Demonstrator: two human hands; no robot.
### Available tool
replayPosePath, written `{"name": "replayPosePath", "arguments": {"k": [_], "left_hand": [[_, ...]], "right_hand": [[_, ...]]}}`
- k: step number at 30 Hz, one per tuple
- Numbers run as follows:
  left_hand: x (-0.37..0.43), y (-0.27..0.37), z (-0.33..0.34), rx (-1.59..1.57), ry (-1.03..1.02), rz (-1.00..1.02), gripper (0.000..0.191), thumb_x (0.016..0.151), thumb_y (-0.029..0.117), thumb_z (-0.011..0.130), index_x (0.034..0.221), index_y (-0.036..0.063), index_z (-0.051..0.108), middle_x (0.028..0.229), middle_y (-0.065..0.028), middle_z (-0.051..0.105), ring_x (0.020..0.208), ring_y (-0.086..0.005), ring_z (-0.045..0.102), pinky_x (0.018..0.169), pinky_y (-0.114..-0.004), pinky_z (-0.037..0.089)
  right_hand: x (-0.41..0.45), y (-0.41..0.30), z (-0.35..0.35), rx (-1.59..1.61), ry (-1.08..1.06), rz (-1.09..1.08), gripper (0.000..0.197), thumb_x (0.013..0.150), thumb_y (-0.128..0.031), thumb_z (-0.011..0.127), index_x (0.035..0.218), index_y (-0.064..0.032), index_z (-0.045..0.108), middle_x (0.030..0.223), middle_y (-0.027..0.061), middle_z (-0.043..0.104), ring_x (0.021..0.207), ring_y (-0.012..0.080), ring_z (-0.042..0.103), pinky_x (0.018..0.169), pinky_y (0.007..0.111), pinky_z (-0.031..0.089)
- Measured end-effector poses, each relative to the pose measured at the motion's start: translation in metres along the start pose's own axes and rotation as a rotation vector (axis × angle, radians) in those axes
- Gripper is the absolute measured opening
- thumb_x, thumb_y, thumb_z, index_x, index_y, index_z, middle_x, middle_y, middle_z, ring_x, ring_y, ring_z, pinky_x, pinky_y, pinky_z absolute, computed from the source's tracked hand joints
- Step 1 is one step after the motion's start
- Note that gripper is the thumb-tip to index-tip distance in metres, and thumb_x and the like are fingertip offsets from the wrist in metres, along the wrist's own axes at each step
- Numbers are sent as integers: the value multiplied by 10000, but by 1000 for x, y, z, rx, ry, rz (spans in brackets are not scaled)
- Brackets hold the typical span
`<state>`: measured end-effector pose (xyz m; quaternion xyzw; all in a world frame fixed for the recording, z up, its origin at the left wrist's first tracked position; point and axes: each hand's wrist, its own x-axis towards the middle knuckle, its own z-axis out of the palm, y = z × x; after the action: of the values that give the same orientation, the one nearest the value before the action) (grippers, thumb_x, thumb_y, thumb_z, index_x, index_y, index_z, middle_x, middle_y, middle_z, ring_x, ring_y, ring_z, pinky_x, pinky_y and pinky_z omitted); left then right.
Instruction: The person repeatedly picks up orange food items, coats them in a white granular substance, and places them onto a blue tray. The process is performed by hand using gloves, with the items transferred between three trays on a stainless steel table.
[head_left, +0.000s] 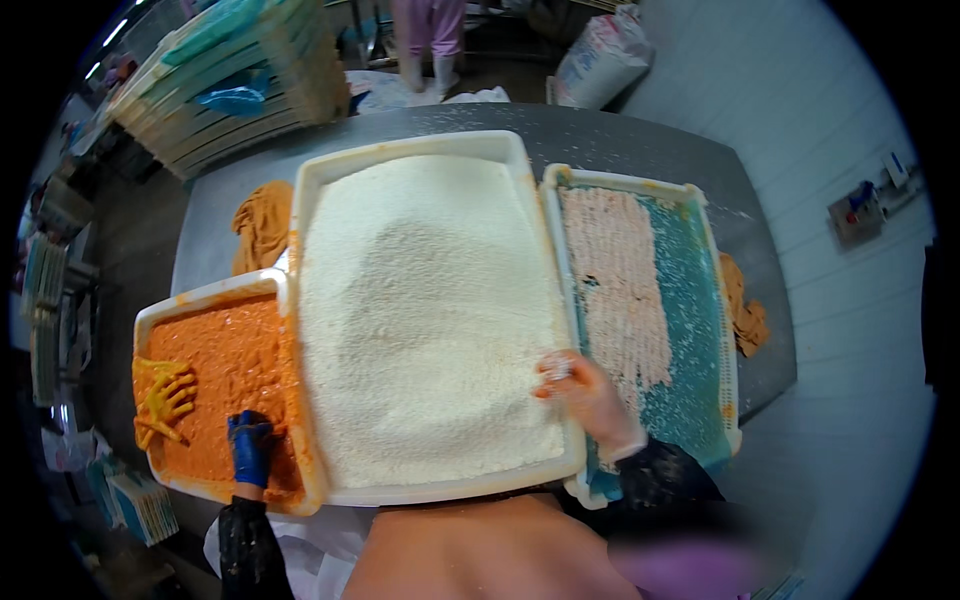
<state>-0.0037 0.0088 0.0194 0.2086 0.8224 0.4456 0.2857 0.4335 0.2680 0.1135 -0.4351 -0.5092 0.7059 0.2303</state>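
Observation:
My left hand (250, 448), in a blue glove, reaches into a wet orange mixture (217, 352) with its fingers bent down; whether it grips anything is hidden. The mixture fills a white plastic tray (202, 294) on the left. In the middle, a larger white tray (409, 147) holds a broad bed of pale crumbs (427, 300). My right hand (589, 397), in a translucent glove, hovers near that tray's right rim. Its fingers are curled, with white crumbs and orange smears at the tips; a held piece cannot be made out. Rows of crumb-coated pieces (619, 277) lie beside it on a teal-lined tray (686, 300).
A yellow rubber glove (166, 397) drapes over the orange tray's left rim. Brown cloths (264, 225) lie on the steel table (600, 139), one behind the orange tray, another right of the teal-lined tray. Stacked trays (247, 97), a sack (604, 60) and a person's white boots (431, 73) are beyond.

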Motion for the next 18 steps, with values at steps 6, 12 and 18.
{"name": "replayPosePath", "arguments": {"k": [6, 12, 18], "left_hand": [[26, -16, -41, 495, 77, 314, 111, 761, -23, 647, 870, -35, 658, 741, -61, 638, 606, -141, 554, 594, -276, 467], [44, -27, -63, 18, 58, -86, 250, 871, 43, 566, 1117, 10, 595, 713, 15, 562, 575, -64, 488, 483, -246, 382], [37, -46, -70, -61, 79, 92, 191, 889, 58, 528, 1067, 51, 596, 696, 28, 496, 587, -56, 468, 509, -239, 384]], "right_hand": [[-81, 35, -109, -472, 478, 54, 325, 907, -130, 505, 1217, -36, 484, 834, 71, 578, 795, 228, 580, 674, 336, 460], [-114, 114, -119, -1110, 608, 159, 446, 891, -121, 497, 1322, -59, 397, 1214, 202, 485, 1001, 401, 526, 760, 456, 458], [-115, 138, -137, -1077, 529, -79, 560, 881, -34, 444, 1414, -71, 273, 1403, 189, 350, 1264, 350, 372, 1005, 395, 346]]}}
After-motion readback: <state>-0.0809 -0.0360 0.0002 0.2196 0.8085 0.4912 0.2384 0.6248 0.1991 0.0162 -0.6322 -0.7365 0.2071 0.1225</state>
